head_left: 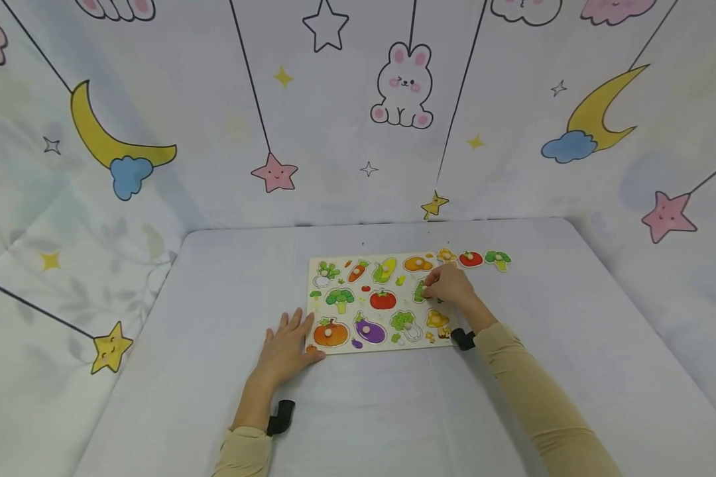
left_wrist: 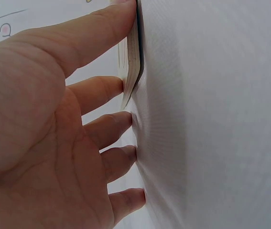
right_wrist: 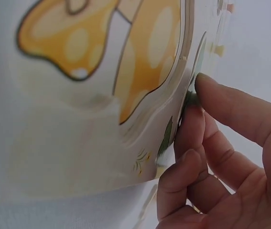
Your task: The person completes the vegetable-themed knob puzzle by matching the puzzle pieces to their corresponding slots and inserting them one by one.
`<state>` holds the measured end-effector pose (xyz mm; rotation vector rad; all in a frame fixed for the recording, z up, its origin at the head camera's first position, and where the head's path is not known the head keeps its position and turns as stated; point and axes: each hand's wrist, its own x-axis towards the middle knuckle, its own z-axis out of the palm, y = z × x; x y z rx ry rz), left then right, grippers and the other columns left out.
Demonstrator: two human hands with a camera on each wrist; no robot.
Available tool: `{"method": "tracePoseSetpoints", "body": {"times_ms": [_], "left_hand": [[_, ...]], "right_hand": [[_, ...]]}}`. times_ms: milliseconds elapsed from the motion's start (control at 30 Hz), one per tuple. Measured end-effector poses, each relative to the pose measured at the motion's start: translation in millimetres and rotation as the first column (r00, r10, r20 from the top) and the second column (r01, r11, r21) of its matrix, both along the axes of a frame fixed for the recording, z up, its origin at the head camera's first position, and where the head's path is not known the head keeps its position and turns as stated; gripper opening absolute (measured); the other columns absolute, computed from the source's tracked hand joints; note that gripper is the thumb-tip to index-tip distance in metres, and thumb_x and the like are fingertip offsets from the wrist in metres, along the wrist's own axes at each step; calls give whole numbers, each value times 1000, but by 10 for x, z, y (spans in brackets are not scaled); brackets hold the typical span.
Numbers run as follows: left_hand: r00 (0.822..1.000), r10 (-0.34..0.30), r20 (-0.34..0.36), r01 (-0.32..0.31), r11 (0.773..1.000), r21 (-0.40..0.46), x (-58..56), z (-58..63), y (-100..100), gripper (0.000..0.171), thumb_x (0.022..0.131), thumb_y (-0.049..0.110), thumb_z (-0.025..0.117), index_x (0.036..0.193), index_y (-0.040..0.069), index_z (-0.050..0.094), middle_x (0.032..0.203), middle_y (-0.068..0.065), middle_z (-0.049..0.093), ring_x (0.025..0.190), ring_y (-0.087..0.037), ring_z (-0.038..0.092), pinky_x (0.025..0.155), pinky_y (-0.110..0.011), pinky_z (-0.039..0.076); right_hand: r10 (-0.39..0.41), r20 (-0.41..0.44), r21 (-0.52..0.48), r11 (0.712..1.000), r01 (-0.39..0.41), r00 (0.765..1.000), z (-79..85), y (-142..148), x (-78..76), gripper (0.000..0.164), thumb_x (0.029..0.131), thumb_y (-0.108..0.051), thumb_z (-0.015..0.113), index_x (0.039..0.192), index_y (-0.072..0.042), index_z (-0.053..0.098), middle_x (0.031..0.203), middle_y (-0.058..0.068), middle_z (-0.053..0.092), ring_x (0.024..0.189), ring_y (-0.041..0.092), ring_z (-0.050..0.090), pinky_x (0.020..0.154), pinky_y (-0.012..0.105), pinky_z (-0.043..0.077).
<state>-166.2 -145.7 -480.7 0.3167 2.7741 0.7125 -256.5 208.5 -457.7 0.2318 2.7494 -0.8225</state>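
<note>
A cream vegetable puzzle board (head_left: 317, 263) lies flat on the table. At its right side my right hand (head_left: 452, 289) pinches a green vegetable puzzle piece (head_left: 418, 291) between thumb and fingers, the piece partly hidden by the hand. In the right wrist view the thumb (right_wrist: 231, 102) and index finger meet at a dark green spot against the board's face, near a mushroom picture (right_wrist: 149, 52). My left hand (head_left: 285, 352) rests at the board's lower left corner, its fingers spread. The left wrist view has the thumb (left_wrist: 85, 38) on the board's edge (left_wrist: 133, 52) and other fingertips touching the white cloth.
Beyond the board's upper right corner lie a mushroom piece (head_left: 446, 254), a tomato piece (head_left: 470, 259) and a broccoli piece (head_left: 498, 260). On the board are a pumpkin (head_left: 331, 338), an eggplant (head_left: 370, 329) and several other vegetables. A printed cloth wall (head_left: 346, 132) stands behind the white table (head_left: 215, 318).
</note>
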Motion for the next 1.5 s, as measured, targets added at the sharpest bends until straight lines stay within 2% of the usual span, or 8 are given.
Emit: {"method": "tracePoseSetpoints", "body": {"times_ms": [200,367,533,633,833,1067,1267,1500], "left_hand": [[1000,5,2,-5,1000,-1,-8,12,6,82,84,40,74,151,10,38,160,-18,24,148,-45,14,113,-72,13],[1000,9,2,-9,1000,0,-12,23,14,82,84,39,74,151,10,38,160,-18,24,149,-45,13,113,-72,13],[1000,9,-2,-9,1000,-6,-12,37,1,82,84,39,74,151,9,38,160,-18,24,149,-45,13,113,-72,13],[1000,11,-4,-11,1000,-12,-3,42,-17,81,84,39,74,151,9,38,160,-19,24,148,-45,13,113,-72,13],[1000,19,0,-19,1000,-1,21,45,-40,80,84,37,74,150,8,39,160,-20,24,148,-46,14,112,-72,12],[1000,19,8,-19,1000,15,39,2,-28,81,84,39,74,150,9,39,160,-19,24,148,-46,14,113,-72,12],[1000,15,4,-15,1000,13,40,-10,-15,81,83,39,75,150,9,39,160,-19,25,148,-46,14,113,-72,12],[1000,13,-3,-13,1000,20,47,32,3,80,83,38,75,149,8,40,159,-20,26,148,-46,15,112,-72,13]], "right_hand": [[-9,12,-79,997,10,1000,76,45,35,27,84,-26,75,102,-8,68,101,12,65,84,24,56,69,31,45],[-45,-89,-106,994,35,995,123,337,-12,33,89,-26,71,113,-4,66,108,16,61,92,28,54,72,31,45],[-162,-256,-38,987,157,953,177,842,-176,37,91,-21,66,121,1,63,104,21,61,84,29,56,64,30,43],[-207,-281,9,976,218,937,175,1132,-265,40,92,-23,65,125,0,60,105,22,63,83,31,59,62,30,42],[-211,-125,41,975,218,969,167,1467,-375,48,92,-26,62,132,-1,54,123,28,58,103,41,58,76,43,48],[-195,32,-30,980,196,980,112,1562,-401,46,92,-19,60,131,3,51,145,34,37,129,51,36,106,62,30],[-229,42,-63,971,231,972,14,1603,-394,41,92,-17,60,127,3,53,142,31,40,122,44,40,100,55,37],[-239,48,-73,968,242,970,-6,1616,-408,34,92,-15,61,120,3,58,121,24,54,109,37,46,95,54,37]]}}
